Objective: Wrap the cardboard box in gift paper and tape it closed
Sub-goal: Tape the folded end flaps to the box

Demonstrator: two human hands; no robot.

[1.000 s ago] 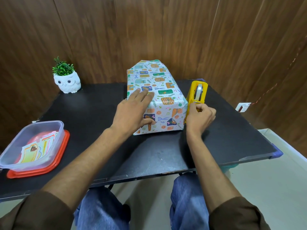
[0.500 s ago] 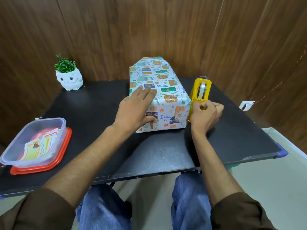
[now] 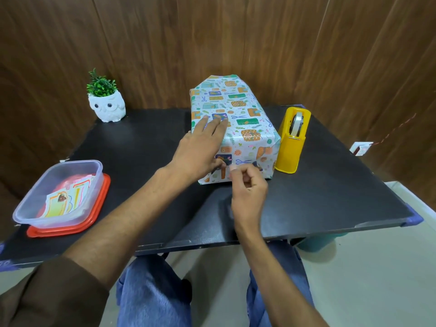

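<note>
The box wrapped in patterned gift paper (image 3: 240, 119) lies in the middle of the black table (image 3: 146, 142), one end facing me. My left hand (image 3: 200, 147) rests flat on its top with straight fingers, the thumb down on the near end flap. My right hand (image 3: 247, 185) is in front of that near end, thumb and forefinger pinching a small clear piece of tape (image 3: 232, 167) close to the paper. The yellow tape dispenser (image 3: 291, 140) stands upright just right of the box, free of my hand.
A clear plastic tub (image 3: 59, 192) with paper tags sits on a red lid at the near left. A white owl pot with a green plant (image 3: 107, 102) stands at the back left. A wooden wall runs behind; the table's front edge is near my knees.
My right hand has left the tape dispenser and moved left to the near end of the box with a piece of tape. The left hand stays on the box.
</note>
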